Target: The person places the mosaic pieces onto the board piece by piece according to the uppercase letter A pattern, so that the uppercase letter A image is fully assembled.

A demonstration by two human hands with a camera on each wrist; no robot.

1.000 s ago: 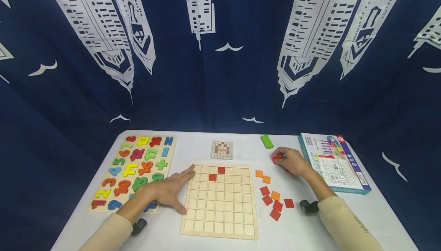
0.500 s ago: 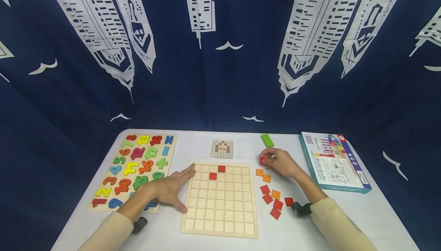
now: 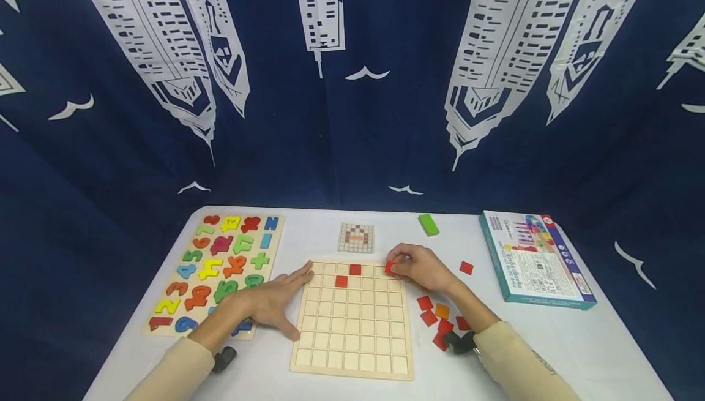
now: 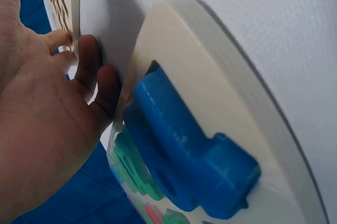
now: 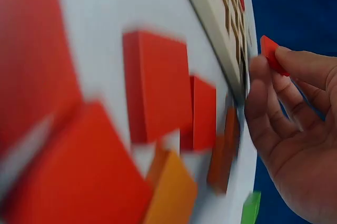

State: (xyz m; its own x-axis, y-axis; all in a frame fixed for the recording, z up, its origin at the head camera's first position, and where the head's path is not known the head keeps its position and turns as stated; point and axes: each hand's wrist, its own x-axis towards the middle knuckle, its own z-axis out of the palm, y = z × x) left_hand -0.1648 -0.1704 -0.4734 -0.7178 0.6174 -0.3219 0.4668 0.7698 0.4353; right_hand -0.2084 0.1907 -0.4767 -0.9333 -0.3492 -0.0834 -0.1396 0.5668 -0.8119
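Note:
A wooden grid board (image 3: 352, 375) lies on the table, with two red square tiles in its cells: one tile (image 3: 355, 270) in the top row, the other (image 3: 341, 281) one row lower. My left hand (image 3: 270, 303) rests at the board's left edge, thumb and fingers spread. Between right thumb and fingertips I pinch another red tile (image 5: 273, 55); that right hand (image 3: 421, 267) is over the board's top right corner. Loose red tiles (image 3: 425, 302) and an orange tile (image 3: 442, 311) lie right of the board, partly behind the wrist camera. Other orange tiles are hidden by my hand in the head view.
A number puzzle board (image 3: 279, 229) lies at the left, under my left forearm. Behind the grid stands a small pattern card (image 3: 355, 239). A green block (image 3: 428, 224), a lone red tile (image 3: 466, 267) and a flat box (image 3: 542, 266) are at the right.
My right hand has moved left from near the box to the grid board's top right corner, carrying the red tile. A lone red tile now shows where it was. The left hand stays put.

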